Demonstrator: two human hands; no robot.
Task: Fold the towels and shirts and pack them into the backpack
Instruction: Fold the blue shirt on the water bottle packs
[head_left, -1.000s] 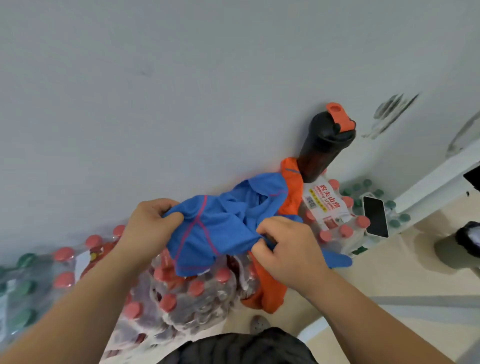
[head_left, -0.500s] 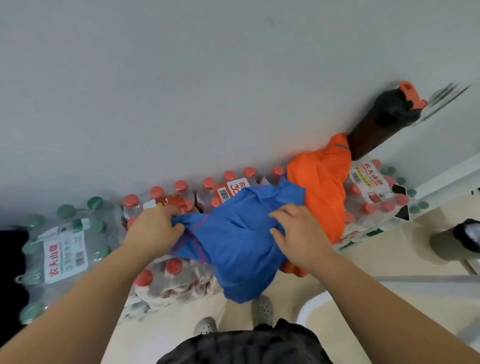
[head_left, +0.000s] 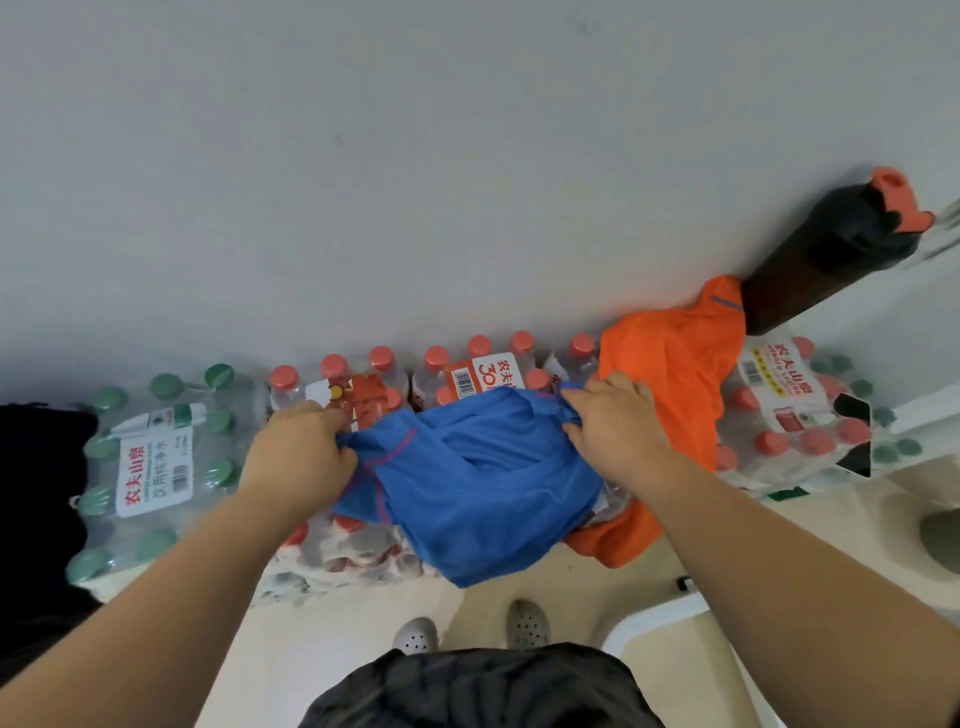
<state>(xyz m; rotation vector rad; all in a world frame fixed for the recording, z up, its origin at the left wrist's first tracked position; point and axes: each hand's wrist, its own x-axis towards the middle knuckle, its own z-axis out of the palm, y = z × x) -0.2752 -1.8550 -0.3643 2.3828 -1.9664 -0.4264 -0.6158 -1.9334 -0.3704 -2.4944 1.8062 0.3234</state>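
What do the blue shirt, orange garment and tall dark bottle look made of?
Blue shirt with pink seams: thin matte knit, likely synthetic; it bunches softly where the left hand and right hand grip it. Orange garment: similar thin matte cloth, draped in folds. Tall dark bottle with orange lid: probably hard plastic, slightly glossy; maybe metal.
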